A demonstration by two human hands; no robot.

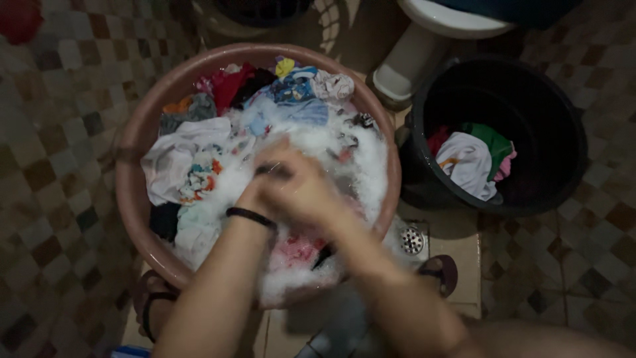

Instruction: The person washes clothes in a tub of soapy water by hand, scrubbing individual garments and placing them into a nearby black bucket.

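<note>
A wide pinkish-brown basin (136, 142) holds several wet clothes of mixed colours (199, 142) and white soap foam (361, 156). Both my hands meet over the middle of the basin, blurred by motion. My left hand (265, 182), with a black band at the wrist, and my right hand (311, 195) are pressed together, fingers closed around a piece of cloth that I cannot make out clearly in the foam.
A black bucket (563, 139) at the right holds white, green and pink garments (474, 159). A white toilet base (414, 56) stands behind. A round floor drain (412, 240) lies by my sandalled foot (442, 270). Mosaic tiles cover the floor.
</note>
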